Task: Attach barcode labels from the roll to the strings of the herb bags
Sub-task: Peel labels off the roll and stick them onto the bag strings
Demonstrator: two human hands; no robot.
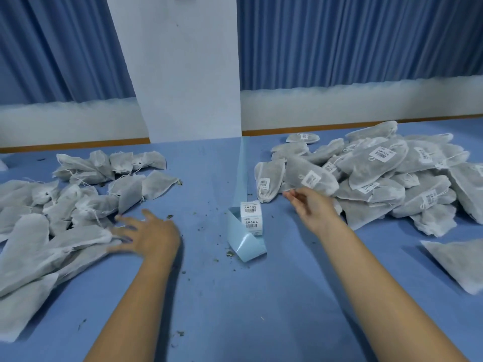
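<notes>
Herb bags (78, 239), unlabelled, lie by the surface's (261, 309) left edge; labelled pile (379, 178) by its right edge. Label strip (251, 218) mid-surface. Left hand (146, 236) spread, empty, over nearest bag; right hand (311, 207) loose, empty. Suggest: isolate one bag, string outward.

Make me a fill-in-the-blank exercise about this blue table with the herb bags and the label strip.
1. The heap of white mesh herb bags with barcode labels lies on the person's ____ side.
2. The pale blue label strip lies ____ the two heaps.
3. The left hand reaches to the heap of white mesh bags that bear ____ labels.
4. The right hand is open and holds ____.
Missing words: right; between; no; nothing.
</notes>
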